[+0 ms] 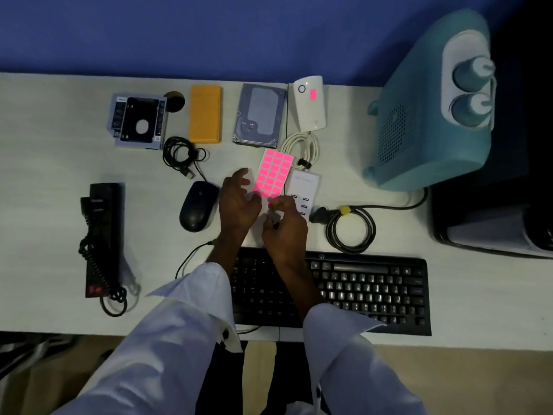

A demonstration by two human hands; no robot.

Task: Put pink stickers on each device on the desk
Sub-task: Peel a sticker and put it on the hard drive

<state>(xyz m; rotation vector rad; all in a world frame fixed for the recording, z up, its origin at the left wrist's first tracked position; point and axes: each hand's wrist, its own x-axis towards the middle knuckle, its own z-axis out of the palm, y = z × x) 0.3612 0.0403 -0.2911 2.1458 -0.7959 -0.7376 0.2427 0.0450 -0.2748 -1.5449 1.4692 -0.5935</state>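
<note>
A: What are the hands doing?

B: The left hand [239,202] grips the near end of the pink sticker sheet [273,175], fingers spread along its edge. The right hand [284,226] pinches at the sheet's near corner with thumb and forefinger closed together; whether a sticker is already between them I cannot tell.

A: And where does the sheet sit?

B: It is held just above the surface [59,163], stretching away from both hands, tilted a little to the right.

A: Which devices lie around them?

B: Just left of the left hand is a black mouse [197,206]. Just right of the right hand lies a white USB hub [303,190], partly under the sheet's edge. Beyond the hands stand a hard drive [259,115], an orange box [205,114] and a drive caddy [138,121]. Beyond and to the right is a white adapter [309,103] that carries one pink sticker [313,94].

A: Anything nearer?

B: The wrists cross over a black keyboard [359,292]. Far left of the hands is a black power strip [103,235]; far right, a teal machine [428,115].
</note>
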